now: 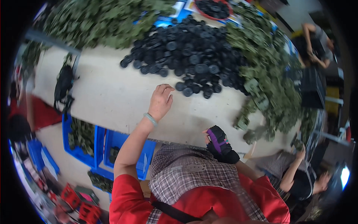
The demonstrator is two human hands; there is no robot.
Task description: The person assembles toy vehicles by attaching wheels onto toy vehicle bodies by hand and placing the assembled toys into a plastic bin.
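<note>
My left hand (160, 103), bare with a pale bangle on the wrist, hovers over the pale tabletop (112, 97) at the near left edge of a black pile. Its fingers are slightly bent, the thumb apart, and nothing shows in them. The pile (190, 48) is made of many small round black discs with ringed faces. A few loose discs (187, 92) lie just right of my fingertips. My right hand (219, 142), in a black and purple fingerless glove, stays near the table's front edge by my apron. Its fingers curl inward, mostly hidden, and whatever they may hold is out of sight.
Heaps of green leaf-like pieces lie at the far left (100, 22) and right (268, 82). A red basket (214, 16) of black pieces stands at the back. Blue bins (97, 147) sit below the table's left front. Other people work at the right (298, 175) and far right.
</note>
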